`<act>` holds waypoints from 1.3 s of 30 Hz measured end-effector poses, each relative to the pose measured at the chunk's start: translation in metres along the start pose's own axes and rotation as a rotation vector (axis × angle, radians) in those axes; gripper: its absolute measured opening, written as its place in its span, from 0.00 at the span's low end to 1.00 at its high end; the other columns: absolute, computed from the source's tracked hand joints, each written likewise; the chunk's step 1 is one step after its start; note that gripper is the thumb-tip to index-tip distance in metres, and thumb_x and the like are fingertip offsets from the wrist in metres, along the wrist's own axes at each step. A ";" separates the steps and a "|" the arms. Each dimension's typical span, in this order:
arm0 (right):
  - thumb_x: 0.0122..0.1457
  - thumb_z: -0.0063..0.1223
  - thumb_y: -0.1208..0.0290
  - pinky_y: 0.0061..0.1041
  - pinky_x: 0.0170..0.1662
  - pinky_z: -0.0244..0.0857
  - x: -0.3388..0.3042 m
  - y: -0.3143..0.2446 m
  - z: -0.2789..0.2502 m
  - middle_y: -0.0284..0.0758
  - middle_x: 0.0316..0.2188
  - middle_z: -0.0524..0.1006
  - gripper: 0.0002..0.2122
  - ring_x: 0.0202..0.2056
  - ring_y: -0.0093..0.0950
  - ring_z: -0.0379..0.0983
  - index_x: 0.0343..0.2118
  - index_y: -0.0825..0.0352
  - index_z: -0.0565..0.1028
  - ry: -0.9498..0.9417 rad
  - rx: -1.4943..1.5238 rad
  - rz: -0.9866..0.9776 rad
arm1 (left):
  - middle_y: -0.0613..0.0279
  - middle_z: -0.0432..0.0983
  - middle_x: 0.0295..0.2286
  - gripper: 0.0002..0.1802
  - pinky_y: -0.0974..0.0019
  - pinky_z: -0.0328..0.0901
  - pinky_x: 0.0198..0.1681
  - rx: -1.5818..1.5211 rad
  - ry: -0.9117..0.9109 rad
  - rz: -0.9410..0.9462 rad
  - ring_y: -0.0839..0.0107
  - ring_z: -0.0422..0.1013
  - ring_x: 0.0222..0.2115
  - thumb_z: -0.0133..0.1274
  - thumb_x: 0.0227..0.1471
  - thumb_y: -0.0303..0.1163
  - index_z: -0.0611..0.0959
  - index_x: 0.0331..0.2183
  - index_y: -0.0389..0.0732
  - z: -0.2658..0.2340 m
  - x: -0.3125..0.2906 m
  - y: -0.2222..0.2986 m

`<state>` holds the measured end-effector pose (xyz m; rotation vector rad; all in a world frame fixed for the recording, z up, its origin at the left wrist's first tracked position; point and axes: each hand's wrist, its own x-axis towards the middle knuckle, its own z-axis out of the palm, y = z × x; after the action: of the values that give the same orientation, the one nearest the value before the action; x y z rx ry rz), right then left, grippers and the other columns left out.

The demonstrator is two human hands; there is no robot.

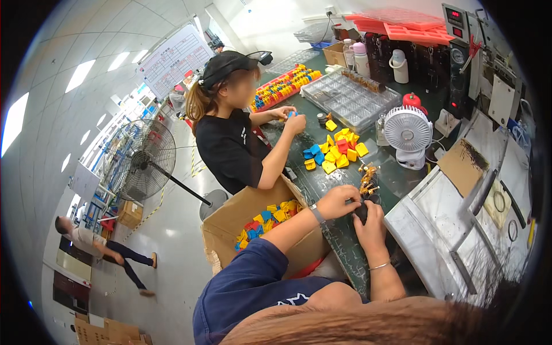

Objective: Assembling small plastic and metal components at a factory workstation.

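Near the table edge, my left hand [338, 202] and my right hand [371, 223] meet around a small black part [361, 212]. The fingers of both are closed on it and hide much of its shape. Just beyond them lies a cluster of small brown-gold pieces with pale tips [368, 179]. Farther off on the green table [313, 181] is a loose heap of yellow plastic pieces [339, 150], with a few red and blue ones among them.
Left of my arm, a cardboard box [221, 230] holds many coloured pieces. A co-worker [236, 138] handles a blue piece across from it. A small white fan [407, 135], a clear compartment tray [345, 98] and a metal machine surface [428, 230] flank the work area.
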<state>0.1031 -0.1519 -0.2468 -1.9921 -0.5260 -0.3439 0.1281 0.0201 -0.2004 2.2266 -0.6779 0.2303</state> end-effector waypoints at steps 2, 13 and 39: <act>0.46 0.60 0.73 0.38 0.45 0.63 0.000 0.000 0.001 0.44 0.40 0.68 0.23 0.44 0.45 0.66 0.47 0.66 0.66 -0.012 -0.016 0.030 | 0.57 0.74 0.29 0.06 0.63 0.66 0.39 0.029 0.003 0.018 0.61 0.71 0.34 0.58 0.43 0.24 0.75 0.25 0.37 0.001 0.001 -0.003; 0.43 0.62 0.76 0.36 0.47 0.62 -0.001 0.002 0.004 0.42 0.40 0.69 0.23 0.44 0.43 0.65 0.44 0.66 0.68 0.001 -0.064 0.007 | 0.55 0.72 0.35 0.05 0.62 0.63 0.45 -0.067 -0.077 0.034 0.60 0.68 0.40 0.56 0.45 0.26 0.77 0.26 0.37 0.001 -0.003 -0.006; 0.49 0.58 0.71 0.41 0.55 0.55 -0.015 0.002 0.009 0.53 0.48 0.62 0.23 0.53 0.51 0.57 0.44 0.76 0.60 0.008 -0.252 0.036 | 0.53 0.78 0.24 0.13 0.63 0.67 0.35 0.255 -0.103 -0.618 0.63 0.74 0.28 0.59 0.42 0.37 0.83 0.26 0.36 -0.051 -0.029 -0.074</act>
<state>0.0913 -0.1479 -0.2587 -2.2397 -0.4582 -0.4126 0.1460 0.1098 -0.2231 2.5856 0.0146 -0.1178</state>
